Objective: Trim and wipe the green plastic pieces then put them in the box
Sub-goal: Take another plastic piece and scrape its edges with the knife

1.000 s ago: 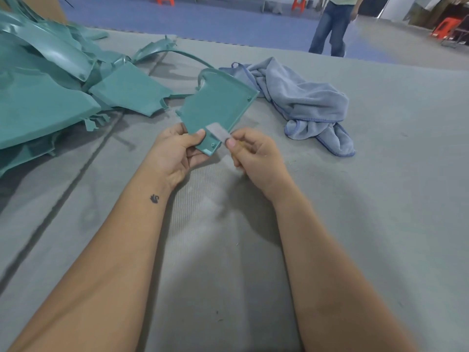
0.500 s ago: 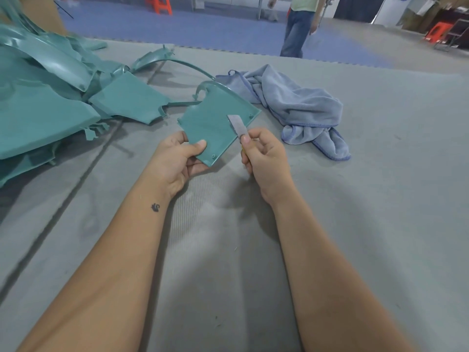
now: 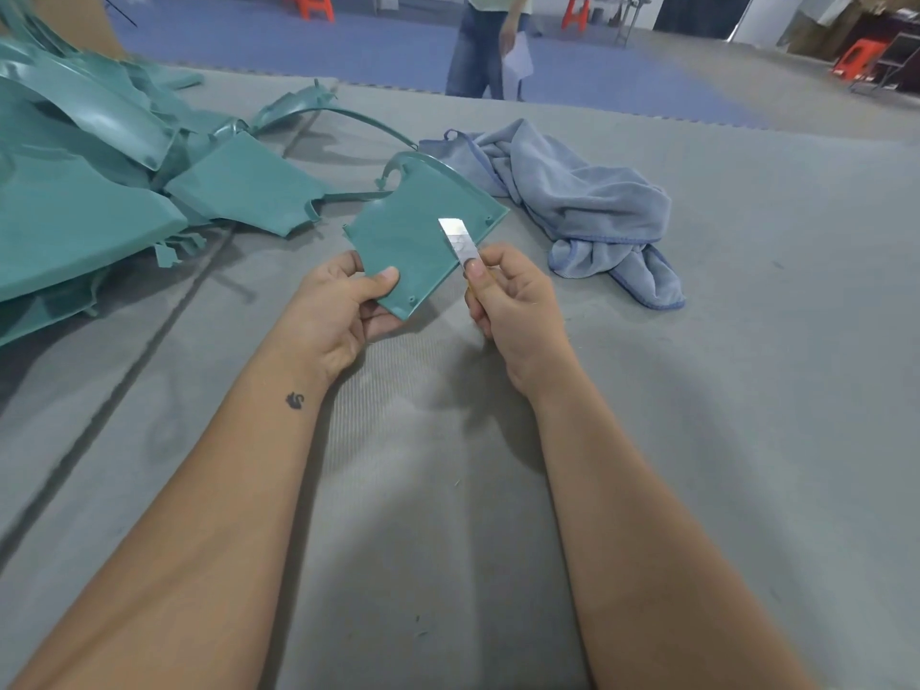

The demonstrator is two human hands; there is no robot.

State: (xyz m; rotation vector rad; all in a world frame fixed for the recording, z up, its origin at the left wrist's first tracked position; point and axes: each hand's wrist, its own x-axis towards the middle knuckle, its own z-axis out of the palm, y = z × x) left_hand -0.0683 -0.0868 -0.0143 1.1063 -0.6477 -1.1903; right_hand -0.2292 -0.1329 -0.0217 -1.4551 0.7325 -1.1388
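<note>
Landmark: the green plastic piece (image 3: 413, 241), held up just above the bench (image 3: 747, 440), in front of the person.

Nearest end: left hand (image 3: 338, 311) pinches the piece at its near-left corner, thumb on the top face, fingers curled under it. Piece tilts up and away from that hand.

Right of the piece: right hand (image 3: 513, 301) has fingers curled round a small flat blade (image 3: 457, 241), thumb pressed on its base. Blade points up and away, leaning slightly left, with its tip over the piece's top face, just inside the right edge. Can't tell if the metal actually touches the plastic.

Key relation: the right edge runs from the near bottom corner out to the far-right corner, roughly parallel to the blade. So trimming looks like a run along that edge, right hand doing the cutting, left only steadying. My read: still on the trim step, wipe and boxing not done.

Beyond the piece, far right: crumpled blue-grey cloth (image 3: 587, 201) on the bench, near the piece's far corner, reachable by the right hand. It doesn't block the edge.

Left of the piece: pile of green pieces (image 3: 89, 191), apart from the held one, clear of the blade.

No box in view.

Far past the bench: someone standing (image 3: 485, 47), orange stools (image 3: 308, 0).
</note>
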